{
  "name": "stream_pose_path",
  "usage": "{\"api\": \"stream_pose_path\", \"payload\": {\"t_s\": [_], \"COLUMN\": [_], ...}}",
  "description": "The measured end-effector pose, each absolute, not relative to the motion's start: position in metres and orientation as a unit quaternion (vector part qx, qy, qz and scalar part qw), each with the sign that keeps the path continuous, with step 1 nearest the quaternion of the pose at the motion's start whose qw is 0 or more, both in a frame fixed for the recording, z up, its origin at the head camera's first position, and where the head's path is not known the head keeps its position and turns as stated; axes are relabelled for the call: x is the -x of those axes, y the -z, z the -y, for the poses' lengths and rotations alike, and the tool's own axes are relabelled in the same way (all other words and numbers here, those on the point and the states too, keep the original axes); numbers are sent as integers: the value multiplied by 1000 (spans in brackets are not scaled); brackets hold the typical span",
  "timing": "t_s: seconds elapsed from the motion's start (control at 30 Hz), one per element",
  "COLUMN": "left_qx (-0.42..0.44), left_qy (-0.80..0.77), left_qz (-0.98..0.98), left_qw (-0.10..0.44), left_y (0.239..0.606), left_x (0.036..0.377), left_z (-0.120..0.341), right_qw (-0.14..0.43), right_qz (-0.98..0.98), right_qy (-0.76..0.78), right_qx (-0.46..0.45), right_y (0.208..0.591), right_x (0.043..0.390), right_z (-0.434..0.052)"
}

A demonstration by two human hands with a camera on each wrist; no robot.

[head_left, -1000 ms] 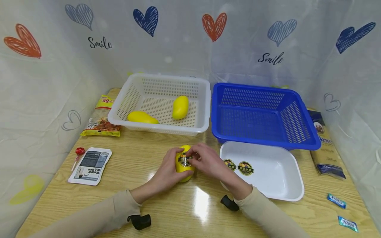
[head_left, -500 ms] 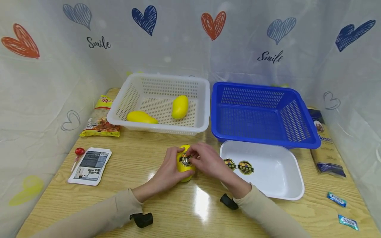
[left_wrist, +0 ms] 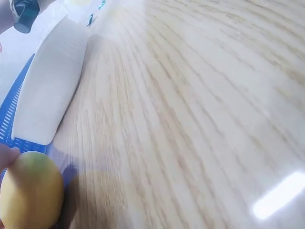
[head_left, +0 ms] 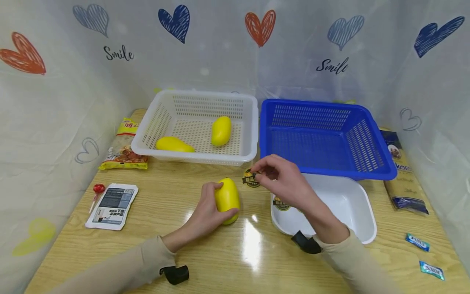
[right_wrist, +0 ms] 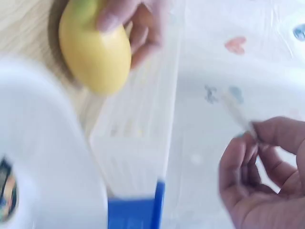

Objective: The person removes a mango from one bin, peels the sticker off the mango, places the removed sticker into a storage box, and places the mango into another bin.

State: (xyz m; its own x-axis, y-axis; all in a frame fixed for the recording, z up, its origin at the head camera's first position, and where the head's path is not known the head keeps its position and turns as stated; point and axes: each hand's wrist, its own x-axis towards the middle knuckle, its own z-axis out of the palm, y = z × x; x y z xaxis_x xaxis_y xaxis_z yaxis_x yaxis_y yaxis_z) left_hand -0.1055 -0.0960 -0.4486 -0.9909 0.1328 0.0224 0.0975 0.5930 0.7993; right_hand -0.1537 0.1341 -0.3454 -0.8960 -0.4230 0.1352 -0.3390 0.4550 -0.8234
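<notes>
On the table in the head view lies a yellow mango (head_left: 228, 199), its top bare. My left hand (head_left: 204, 211) grips it from the left, thumb in front and fingers behind. Right of the mango, my right hand (head_left: 288, 181) pinches a round black-and-gold sticker (head_left: 249, 179) by its edge, apart from the fruit. The right wrist view shows the sticker (right_wrist: 237, 112) edge-on and blurred between thumb and fingers. Below my right hand stands a white tray (head_left: 346, 204) with another such sticker (head_left: 282, 204) in it, partly hidden by the forearm.
Behind are a white basket (head_left: 196, 158) with two mangoes and a blue basket (head_left: 327, 170). A snack bag (head_left: 125, 151), a white packet (head_left: 111, 206) and a lollipop (head_left: 98, 188) lie left. At right lie a brown bag (head_left: 404, 179) and two small wrapped sweets (head_left: 417, 242).
My right hand has moved up and right, taking the sticker off the mango, whose top is now bare. My left hand has kept its grip on the mango.
</notes>
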Motion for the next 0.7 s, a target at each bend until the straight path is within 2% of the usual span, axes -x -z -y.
{"api": "stream_pose_path", "payload": {"t_s": [0.23, 0.7], "left_qx": [-70, -67], "left_qy": [-450, -453], "left_qz": [-890, -888], "left_qw": [28, 47], "left_y": [450, 448], "left_x": [106, 105], "left_z": [96, 95], "right_qw": [72, 165], "right_qz": [-847, -858], "right_qy": [494, 476], "right_qx": [180, 102], "right_y": [338, 361], "right_x": [158, 154], "right_z": [-183, -263]}}
